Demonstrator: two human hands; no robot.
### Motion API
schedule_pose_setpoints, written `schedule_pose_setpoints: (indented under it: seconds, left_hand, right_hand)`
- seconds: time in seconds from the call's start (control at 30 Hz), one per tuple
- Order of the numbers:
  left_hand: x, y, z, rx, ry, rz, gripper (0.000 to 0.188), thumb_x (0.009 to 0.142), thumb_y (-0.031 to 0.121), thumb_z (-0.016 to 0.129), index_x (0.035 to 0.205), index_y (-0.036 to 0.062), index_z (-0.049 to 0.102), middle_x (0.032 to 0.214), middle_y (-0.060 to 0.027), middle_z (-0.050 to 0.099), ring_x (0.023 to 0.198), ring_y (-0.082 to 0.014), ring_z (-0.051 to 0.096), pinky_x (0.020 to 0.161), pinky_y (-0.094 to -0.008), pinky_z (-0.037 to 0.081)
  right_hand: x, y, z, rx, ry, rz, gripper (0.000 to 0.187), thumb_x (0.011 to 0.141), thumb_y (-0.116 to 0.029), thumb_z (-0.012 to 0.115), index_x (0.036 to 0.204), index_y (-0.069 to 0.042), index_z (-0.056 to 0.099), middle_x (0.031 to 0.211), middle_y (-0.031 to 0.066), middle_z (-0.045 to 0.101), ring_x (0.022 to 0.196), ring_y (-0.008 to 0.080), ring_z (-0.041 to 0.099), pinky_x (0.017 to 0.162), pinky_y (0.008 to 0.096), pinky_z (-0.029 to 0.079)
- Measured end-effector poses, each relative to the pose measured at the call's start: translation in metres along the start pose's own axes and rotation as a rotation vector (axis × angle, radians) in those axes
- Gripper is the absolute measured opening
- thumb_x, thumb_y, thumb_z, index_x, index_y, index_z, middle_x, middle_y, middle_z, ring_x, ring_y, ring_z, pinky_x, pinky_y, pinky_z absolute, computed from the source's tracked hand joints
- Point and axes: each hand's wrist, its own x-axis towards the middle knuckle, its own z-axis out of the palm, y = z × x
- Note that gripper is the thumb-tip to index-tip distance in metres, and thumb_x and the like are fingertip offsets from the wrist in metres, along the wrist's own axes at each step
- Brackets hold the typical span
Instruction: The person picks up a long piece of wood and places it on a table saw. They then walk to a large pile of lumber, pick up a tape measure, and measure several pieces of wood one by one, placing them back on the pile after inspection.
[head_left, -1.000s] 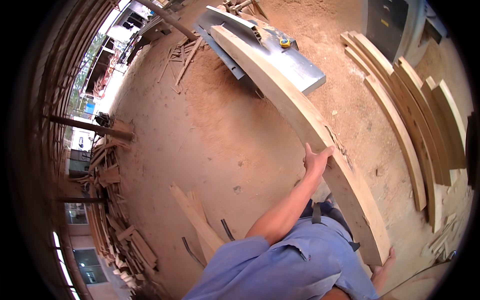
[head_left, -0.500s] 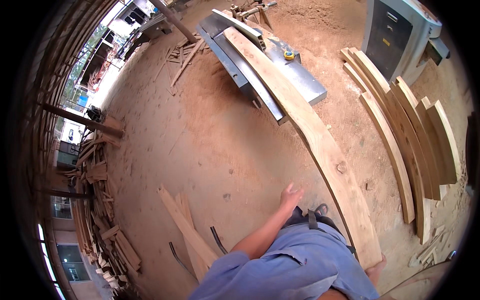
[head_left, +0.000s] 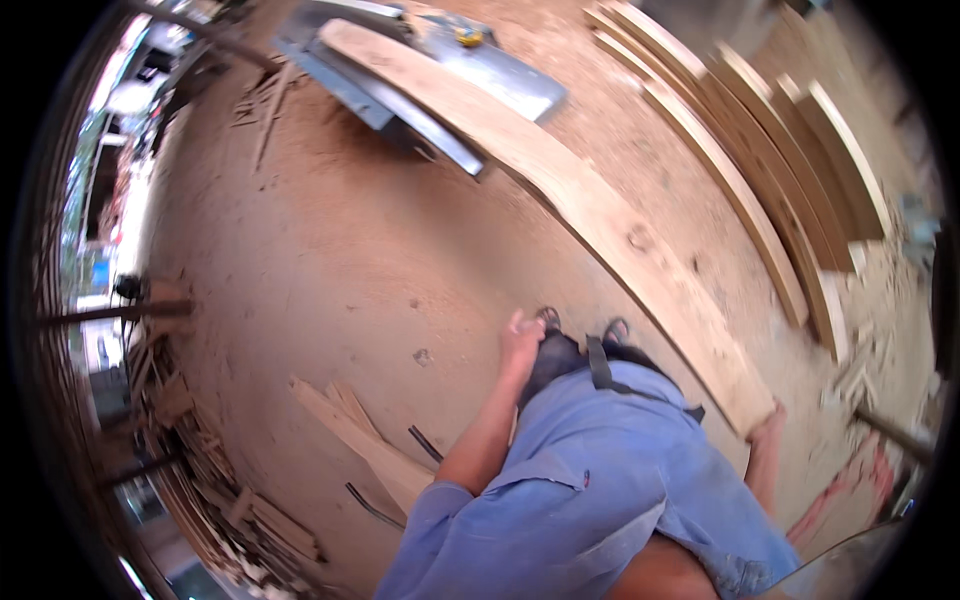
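Scrap wood [head_left: 205,450] is lying in a long heap at the lower left of the frame. Just right of it, a pale plank [head_left: 365,445] is resting on the dusty floor [head_left: 300,270], with two dark bars [head_left: 425,443] showing beside it. At the top, left of centre, a metal machine table [head_left: 515,85] is standing, and a yellow tape measure [head_left: 468,38] is sitting on it. Near the middle of the frame, the left hand [head_left: 520,345] is hanging above the floor close to a sandalled foot [head_left: 548,317], its fingers loosely parted. The long board [head_left: 575,190] is running diagonally, its far end lying over the machine table and its near end reaching the lower right. There the right hand [head_left: 768,430] is gripping that near end, some of its fingers being hidden by the wood. Curved boards [head_left: 765,170] are lying side by side at the upper right.
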Motion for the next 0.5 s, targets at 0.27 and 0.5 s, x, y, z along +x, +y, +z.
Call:
schedule_pose_setpoints:
  seconds: [0.27,0.5]
  left_hand:
    - [-0.005,0.011,-0.011,0.059,-0.049,-0.114,0.076,0.086,0.013,0.067,0.148,-0.0115,0.03,0.098,-0.0127,0.067,0.084,-0.0163,0.066,0.079,-0.029,0.051]
    - [-0.001,-0.003,-0.007,0.105,-0.111,-0.137,0.075,0.09,0.015,0.065,0.15,-0.0095,0.026,0.113,-0.0183,0.065,0.093,-0.0235,0.068,0.083,-0.0332,0.053]
  right_hand:
    - [-0.011,-0.023,0.019,0.169,0.009,-0.03,0.063,0.098,-0.045,0.049,0.134,0.006,0.047,0.134,0.0238,0.057,0.12,0.0372,0.058,0.108,0.0481,0.043]
    - [-0.015,-0.013,0.021,0.049,-0.037,-0.203,0.048,0.098,-0.036,0.055,0.127,0.002,0.051,0.123,0.0199,0.062,0.113,0.0309,0.062,0.101,0.044,0.049]
